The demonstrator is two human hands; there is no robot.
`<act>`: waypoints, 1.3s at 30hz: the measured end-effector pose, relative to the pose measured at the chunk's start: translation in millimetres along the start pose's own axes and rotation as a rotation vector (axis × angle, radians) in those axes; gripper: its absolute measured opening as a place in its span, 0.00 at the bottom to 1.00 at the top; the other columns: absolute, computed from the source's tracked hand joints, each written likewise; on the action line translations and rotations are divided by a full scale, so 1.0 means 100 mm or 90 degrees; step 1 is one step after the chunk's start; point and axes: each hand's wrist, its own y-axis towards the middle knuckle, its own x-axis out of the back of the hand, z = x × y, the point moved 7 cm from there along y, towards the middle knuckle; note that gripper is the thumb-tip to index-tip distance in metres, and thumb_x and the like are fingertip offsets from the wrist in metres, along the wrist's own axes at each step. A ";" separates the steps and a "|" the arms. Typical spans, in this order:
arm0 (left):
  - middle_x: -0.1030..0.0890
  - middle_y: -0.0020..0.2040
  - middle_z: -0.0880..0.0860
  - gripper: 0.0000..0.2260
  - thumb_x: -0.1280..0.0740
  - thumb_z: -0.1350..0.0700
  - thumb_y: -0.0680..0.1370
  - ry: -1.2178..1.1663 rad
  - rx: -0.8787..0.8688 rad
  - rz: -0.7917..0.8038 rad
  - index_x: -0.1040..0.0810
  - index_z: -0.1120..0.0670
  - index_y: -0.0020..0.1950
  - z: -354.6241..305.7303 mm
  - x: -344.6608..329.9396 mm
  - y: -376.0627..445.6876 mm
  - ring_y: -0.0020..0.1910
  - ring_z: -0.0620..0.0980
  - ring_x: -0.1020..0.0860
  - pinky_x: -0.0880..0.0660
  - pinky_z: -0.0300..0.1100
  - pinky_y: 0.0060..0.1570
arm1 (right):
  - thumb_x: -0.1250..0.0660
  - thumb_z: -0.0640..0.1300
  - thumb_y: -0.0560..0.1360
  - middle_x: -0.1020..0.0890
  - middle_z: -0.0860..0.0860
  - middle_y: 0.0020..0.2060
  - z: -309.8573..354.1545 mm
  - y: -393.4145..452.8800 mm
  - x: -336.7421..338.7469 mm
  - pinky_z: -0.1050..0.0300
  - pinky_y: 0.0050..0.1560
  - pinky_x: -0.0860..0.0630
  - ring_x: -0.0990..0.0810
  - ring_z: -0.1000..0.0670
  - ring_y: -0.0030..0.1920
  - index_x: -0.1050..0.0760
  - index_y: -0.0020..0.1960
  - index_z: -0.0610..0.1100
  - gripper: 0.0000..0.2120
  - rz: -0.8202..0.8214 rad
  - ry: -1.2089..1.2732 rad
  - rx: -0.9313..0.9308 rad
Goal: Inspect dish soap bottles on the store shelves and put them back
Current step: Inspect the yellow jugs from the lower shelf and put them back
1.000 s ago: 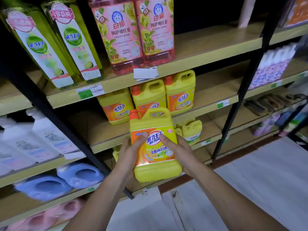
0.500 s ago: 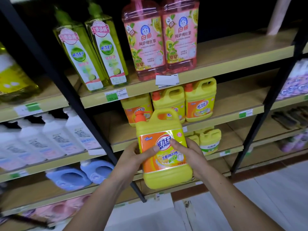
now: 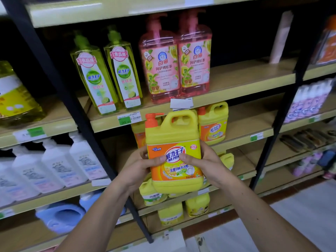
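My left hand (image 3: 140, 166) and right hand (image 3: 209, 164) grip the yellow dish soap bottle (image 3: 174, 153) from both sides, thumbs across its orange label, upright before the shelf (image 3: 241, 132). Behind it stand matching yellow bottles (image 3: 213, 122); above, green bottles (image 3: 107, 77) and pink bottles (image 3: 175, 59).

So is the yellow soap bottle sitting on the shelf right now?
No, both hands, left and right, hold the yellow soap bottle up in front of the shelf.
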 end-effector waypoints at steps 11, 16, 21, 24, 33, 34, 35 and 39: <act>0.16 0.67 0.63 0.37 0.13 0.53 0.67 0.060 -0.021 0.083 0.21 0.60 0.72 -0.23 -0.17 0.09 0.65 0.65 0.16 0.16 0.56 0.60 | 0.19 0.40 0.69 0.16 0.42 0.66 0.28 -0.06 0.09 0.33 0.67 0.20 0.16 0.39 0.66 0.31 0.75 0.44 0.38 -0.010 -0.025 0.029; 0.16 0.67 0.63 0.34 0.19 0.60 0.69 0.128 -0.048 0.096 0.24 0.60 0.74 -0.30 -0.17 0.08 0.67 0.66 0.18 0.21 0.66 0.67 | 0.18 0.34 0.65 0.15 0.42 0.64 0.36 -0.09 0.10 0.37 0.64 0.18 0.15 0.39 0.65 0.31 0.75 0.44 0.43 0.023 -0.074 0.032; 0.14 0.65 0.57 0.40 0.13 0.56 0.63 0.241 -0.130 0.092 0.23 0.54 0.73 -0.43 -0.14 0.02 0.66 0.60 0.16 0.17 0.56 0.63 | 0.13 0.35 0.63 0.11 0.53 0.58 0.54 -0.15 0.13 0.58 0.54 0.16 0.13 0.53 0.60 0.20 0.65 0.49 0.34 0.049 -0.269 0.056; 0.15 0.65 0.45 0.38 0.12 0.48 0.62 0.382 -0.231 0.062 0.22 0.37 0.69 -0.52 -0.17 -0.07 0.65 0.46 0.16 0.19 0.39 0.61 | 0.12 0.33 0.61 0.12 0.58 0.56 0.63 -0.17 0.12 0.64 0.52 0.18 0.14 0.58 0.58 0.21 0.62 0.53 0.36 0.018 -0.340 0.095; 0.14 0.51 0.44 0.32 0.13 0.39 0.61 0.463 -0.318 -0.031 0.25 0.40 0.58 -0.53 -0.08 -0.19 0.52 0.47 0.14 0.17 0.53 0.51 | 0.10 0.36 0.59 0.17 0.64 0.54 0.71 -0.14 -0.01 0.61 0.53 0.21 0.18 0.59 0.58 0.24 0.55 0.69 0.39 0.032 -0.413 0.189; 0.14 0.51 0.45 0.32 0.13 0.40 0.61 0.472 -0.316 -0.035 0.25 0.41 0.58 -0.53 -0.06 -0.19 0.52 0.47 0.14 0.17 0.53 0.51 | 0.10 0.35 0.59 0.17 0.64 0.54 0.69 -0.12 -0.02 0.61 0.53 0.21 0.18 0.58 0.57 0.24 0.55 0.70 0.40 0.034 -0.406 0.186; 0.13 0.51 0.44 0.32 0.13 0.41 0.61 0.479 -0.313 -0.036 0.26 0.41 0.58 -0.52 -0.04 -0.18 0.52 0.47 0.14 0.17 0.51 0.51 | 0.11 0.35 0.59 0.17 0.65 0.54 0.68 -0.10 -0.02 0.62 0.52 0.21 0.18 0.59 0.57 0.24 0.54 0.70 0.40 0.035 -0.400 0.182; 0.14 0.56 0.40 0.34 0.11 0.50 0.62 0.459 -0.280 -0.035 0.25 0.36 0.60 -0.48 0.04 -0.14 0.58 0.41 0.16 0.20 0.38 0.55 | 0.11 0.36 0.59 0.15 0.62 0.53 0.61 -0.03 -0.04 0.62 0.50 0.20 0.16 0.59 0.55 0.23 0.54 0.68 0.37 0.043 -0.381 0.164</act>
